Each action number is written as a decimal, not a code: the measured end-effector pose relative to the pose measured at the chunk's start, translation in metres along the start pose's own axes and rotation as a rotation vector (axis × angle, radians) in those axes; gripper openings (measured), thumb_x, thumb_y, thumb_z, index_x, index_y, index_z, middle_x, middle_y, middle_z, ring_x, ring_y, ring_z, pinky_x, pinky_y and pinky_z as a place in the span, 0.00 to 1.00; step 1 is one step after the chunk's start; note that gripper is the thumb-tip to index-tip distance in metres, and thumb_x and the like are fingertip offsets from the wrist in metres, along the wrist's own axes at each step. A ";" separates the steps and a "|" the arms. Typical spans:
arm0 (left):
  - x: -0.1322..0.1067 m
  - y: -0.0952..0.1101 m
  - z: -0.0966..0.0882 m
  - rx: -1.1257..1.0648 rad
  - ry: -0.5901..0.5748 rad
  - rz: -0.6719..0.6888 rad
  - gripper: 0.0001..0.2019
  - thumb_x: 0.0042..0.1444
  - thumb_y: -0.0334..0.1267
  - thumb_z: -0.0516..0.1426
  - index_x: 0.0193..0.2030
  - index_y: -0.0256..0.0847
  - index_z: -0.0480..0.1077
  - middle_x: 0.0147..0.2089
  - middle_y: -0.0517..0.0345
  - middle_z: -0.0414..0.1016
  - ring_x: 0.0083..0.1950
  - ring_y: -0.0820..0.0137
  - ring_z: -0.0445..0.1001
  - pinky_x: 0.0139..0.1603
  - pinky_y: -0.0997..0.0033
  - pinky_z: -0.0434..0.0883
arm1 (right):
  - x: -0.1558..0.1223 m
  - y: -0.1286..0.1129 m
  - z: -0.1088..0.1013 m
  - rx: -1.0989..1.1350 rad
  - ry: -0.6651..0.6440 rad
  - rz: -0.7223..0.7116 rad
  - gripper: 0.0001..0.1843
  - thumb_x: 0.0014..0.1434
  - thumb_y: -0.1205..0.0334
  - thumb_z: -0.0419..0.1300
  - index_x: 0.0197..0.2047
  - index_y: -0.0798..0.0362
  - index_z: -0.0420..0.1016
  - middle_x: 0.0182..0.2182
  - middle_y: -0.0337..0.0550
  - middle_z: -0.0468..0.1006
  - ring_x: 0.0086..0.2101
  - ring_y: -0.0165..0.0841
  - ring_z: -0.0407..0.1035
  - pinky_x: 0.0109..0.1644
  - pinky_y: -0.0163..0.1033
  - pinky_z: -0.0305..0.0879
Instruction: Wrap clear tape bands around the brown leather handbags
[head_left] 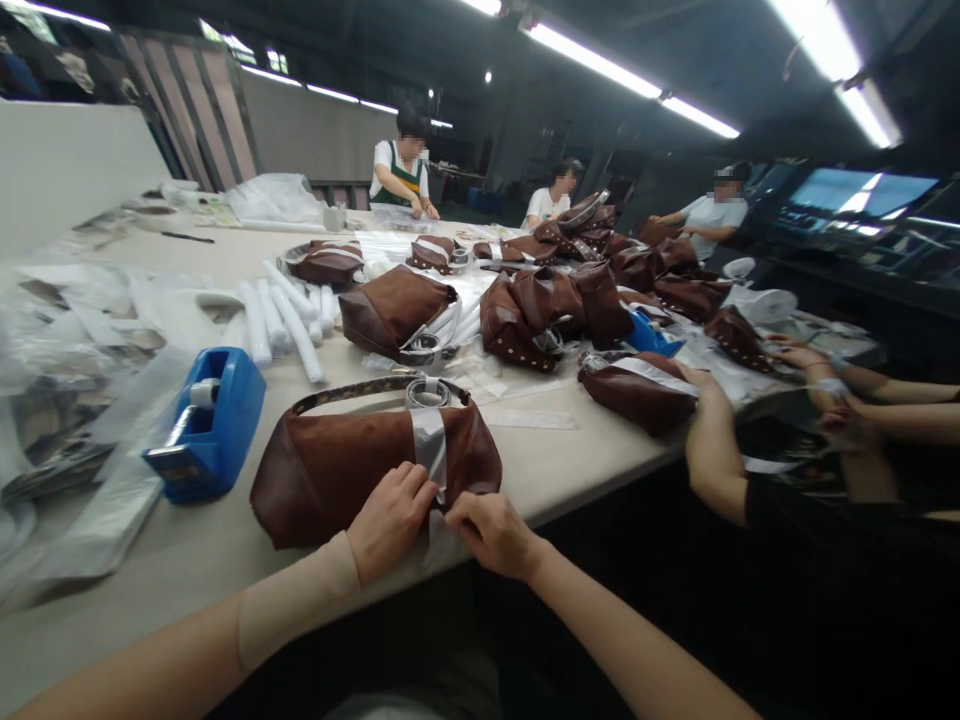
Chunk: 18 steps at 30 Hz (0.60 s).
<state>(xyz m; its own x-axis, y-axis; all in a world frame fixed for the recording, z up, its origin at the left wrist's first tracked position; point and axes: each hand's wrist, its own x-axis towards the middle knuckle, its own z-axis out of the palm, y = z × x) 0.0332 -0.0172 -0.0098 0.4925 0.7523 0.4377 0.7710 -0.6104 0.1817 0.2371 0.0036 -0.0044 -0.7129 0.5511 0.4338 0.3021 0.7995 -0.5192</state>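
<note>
A brown leather bag (337,470) lies on the table's near edge, a grey wrapping strip (430,445) running over its middle and a strap with a wrapped buckle (426,391) on top. My left hand (388,520) pinches the lower end of the strip against the bag's front. My right hand (491,532) sits just right of it, fingers closed on the same strip end where it hangs past the bag's bottom edge. Both hands touch the bag.
A blue tape dispenser (204,425) stands left of the bag, among clear plastic bags (82,340). White paper rolls (289,320) and several more brown bags (540,315) cover the table (570,455). A co-worker's hands (705,395) work on a bag at right; other people sit farther back.
</note>
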 end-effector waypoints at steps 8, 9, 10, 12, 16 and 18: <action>0.002 -0.006 0.000 -0.067 0.054 -0.042 0.09 0.64 0.27 0.47 0.37 0.36 0.67 0.37 0.52 0.64 0.39 0.63 0.63 0.41 0.62 0.68 | -0.005 -0.025 -0.018 -0.053 0.084 -0.224 0.07 0.62 0.71 0.55 0.42 0.51 0.67 0.37 0.44 0.78 0.38 0.34 0.71 0.46 0.42 0.66; 0.001 -0.006 0.000 -0.049 0.051 -0.022 0.09 0.64 0.27 0.47 0.38 0.36 0.67 0.36 0.52 0.64 0.39 0.63 0.63 0.41 0.61 0.68 | 0.002 -0.026 -0.025 -0.055 0.116 -0.211 0.07 0.62 0.71 0.55 0.42 0.50 0.67 0.38 0.44 0.77 0.40 0.34 0.70 0.48 0.44 0.65; 0.000 -0.005 0.000 -0.036 0.051 -0.009 0.08 0.63 0.26 0.48 0.38 0.36 0.67 0.36 0.51 0.64 0.39 0.63 0.63 0.41 0.61 0.68 | 0.008 -0.024 -0.031 -0.032 0.145 -0.176 0.07 0.62 0.71 0.55 0.42 0.50 0.66 0.39 0.44 0.76 0.41 0.34 0.69 0.49 0.45 0.65; -0.001 -0.005 0.001 -0.029 0.055 0.000 0.08 0.63 0.26 0.48 0.38 0.36 0.67 0.36 0.52 0.64 0.39 0.63 0.62 0.41 0.61 0.68 | 0.013 -0.015 -0.033 0.069 0.179 -0.075 0.05 0.63 0.70 0.55 0.41 0.51 0.66 0.37 0.44 0.73 0.40 0.33 0.69 0.46 0.41 0.66; -0.002 -0.008 0.005 -0.038 0.043 -0.007 0.08 0.63 0.26 0.48 0.36 0.37 0.66 0.36 0.53 0.63 0.38 0.65 0.62 0.40 0.64 0.68 | -0.004 0.014 -0.008 0.154 0.157 0.000 0.03 0.64 0.69 0.54 0.40 0.53 0.66 0.35 0.44 0.71 0.39 0.32 0.68 0.43 0.38 0.67; -0.003 -0.011 0.008 -0.041 0.027 -0.002 0.09 0.63 0.26 0.48 0.35 0.37 0.66 0.35 0.53 0.63 0.38 0.65 0.61 0.39 0.64 0.68 | -0.018 0.025 0.006 0.120 0.159 -0.031 0.03 0.64 0.70 0.54 0.40 0.53 0.66 0.36 0.44 0.72 0.38 0.32 0.68 0.44 0.39 0.66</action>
<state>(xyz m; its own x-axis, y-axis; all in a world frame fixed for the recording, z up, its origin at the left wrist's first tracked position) 0.0272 -0.0106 -0.0201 0.4796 0.7468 0.4607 0.7544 -0.6191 0.2183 0.2536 0.0126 -0.0298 -0.6089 0.5651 0.5567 0.1968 0.7875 -0.5840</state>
